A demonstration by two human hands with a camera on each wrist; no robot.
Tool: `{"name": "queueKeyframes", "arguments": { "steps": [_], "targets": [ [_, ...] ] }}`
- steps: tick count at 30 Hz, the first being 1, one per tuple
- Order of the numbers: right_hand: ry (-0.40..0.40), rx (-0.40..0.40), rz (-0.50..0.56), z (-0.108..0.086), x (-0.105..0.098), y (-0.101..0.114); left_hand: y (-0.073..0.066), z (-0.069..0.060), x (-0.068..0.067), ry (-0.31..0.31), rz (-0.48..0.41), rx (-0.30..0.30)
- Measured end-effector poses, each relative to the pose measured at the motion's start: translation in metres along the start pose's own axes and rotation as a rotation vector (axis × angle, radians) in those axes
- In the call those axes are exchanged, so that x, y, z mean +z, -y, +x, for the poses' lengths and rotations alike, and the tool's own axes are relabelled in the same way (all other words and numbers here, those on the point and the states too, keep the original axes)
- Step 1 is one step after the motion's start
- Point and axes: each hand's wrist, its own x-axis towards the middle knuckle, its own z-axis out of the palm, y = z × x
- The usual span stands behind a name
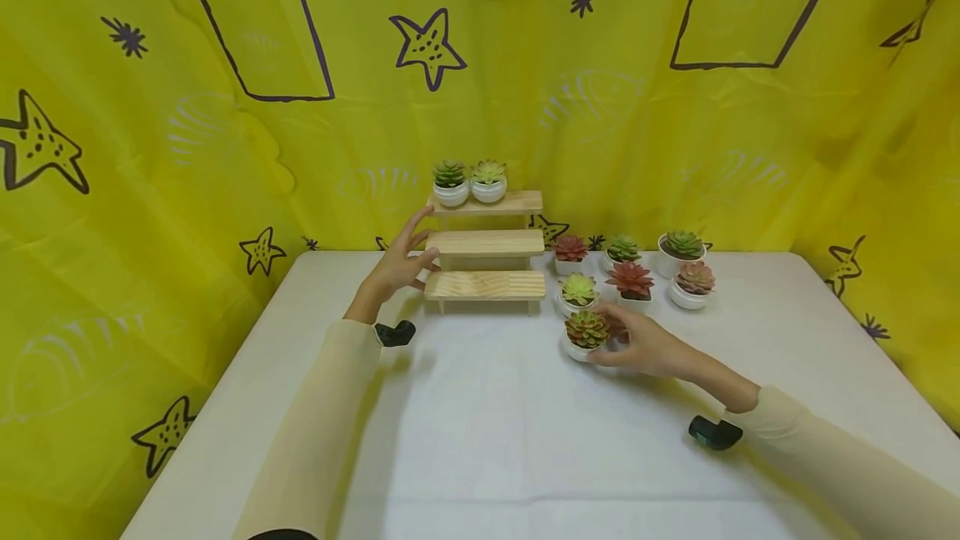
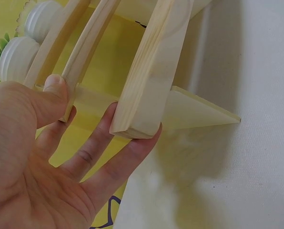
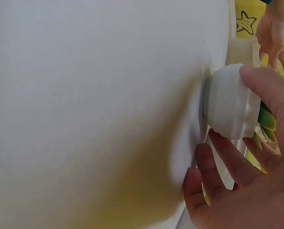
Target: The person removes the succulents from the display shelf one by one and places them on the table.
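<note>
The green-and-red succulent point(image 1: 587, 333) in a white pot stands just right of the frame's centre, below the other potted plants point(image 1: 631, 282). Its round pot, with no long axis, lies to the left of the right hand point(image 1: 648, 344), much the nearer one, which pinches it between thumb and fingers; whether its base touches the table point(image 1: 465, 415) I cannot tell. The right forearm reaches in from lower right. The wooden stand point(image 1: 484, 242) is up and left of the pot, its boards running crosswise. At their left ends, the left hand point(image 1: 395, 269) grips with spread fingers.
</note>
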Motion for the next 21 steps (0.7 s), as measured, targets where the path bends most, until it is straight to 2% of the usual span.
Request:
{"name": "queueKeyframes", "arguments": {
  "steps": [7, 16, 21],
  "targets": [
    [0.102, -0.087, -0.034, 0.003, -0.016, 0.007, 0.001, 0.000, 0.000, -0.007, -0.001, -0.004],
    [0.281, -0.039, -0.085, -0.001, -0.049, 0.033, 0.001, 0.001, 0.001, -0.007, 0.000, -0.008],
    [0.323, -0.055, -0.124, 0.000, -0.066, 0.048, 0.000, 0.000, 0.000, -0.009, -0.002, -0.003]
  ]
}}
